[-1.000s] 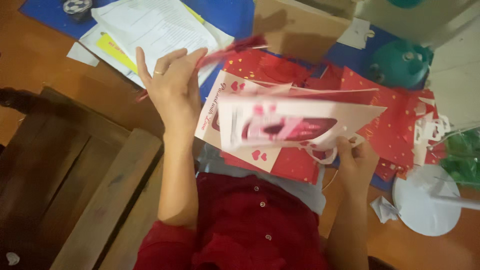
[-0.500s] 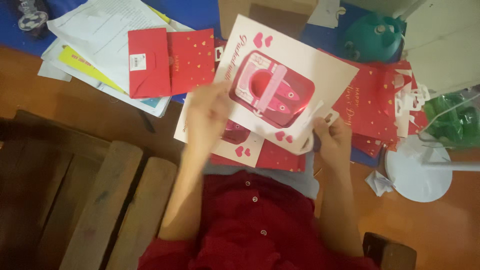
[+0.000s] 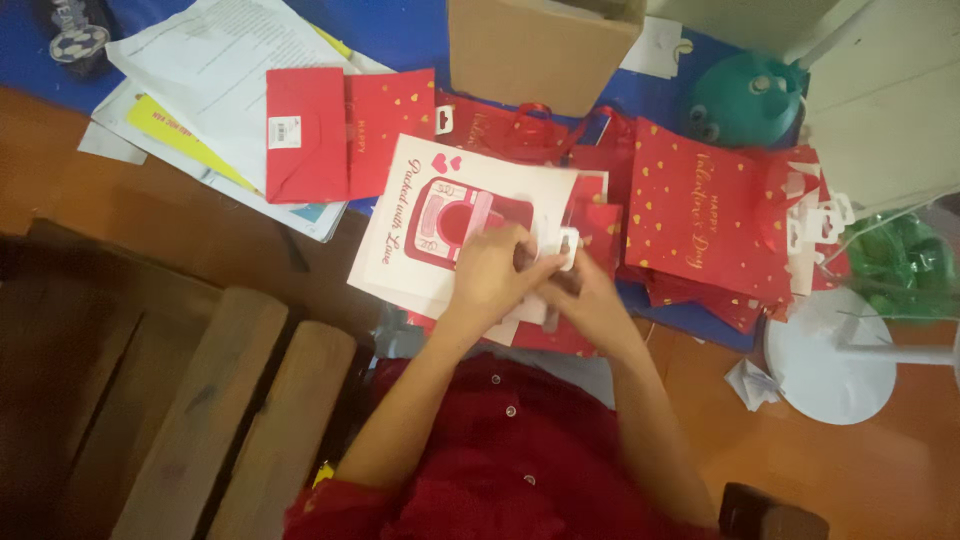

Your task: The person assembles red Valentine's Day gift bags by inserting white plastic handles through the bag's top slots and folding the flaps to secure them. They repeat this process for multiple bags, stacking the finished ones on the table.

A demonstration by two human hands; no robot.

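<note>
White gift bag [image 3: 420, 225], pink washer print: flat on desk [image 3: 150, 230], just below cardboard box [image 3: 535, 50]. Left hand [image 3: 490, 280] and right hand [image 3: 585, 295] meet over its right end, fingers closed on its white handle tab [image 3: 568, 248]. Step: handling the tab.

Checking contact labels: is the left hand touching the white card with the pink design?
Touching. The head view shows the left hand lying flat on the white card, covering part of its pink design, with no gap visible between them.

White gift bag [image 3: 420, 215], pink-red print, flat on red bags, handle end held.
</note>
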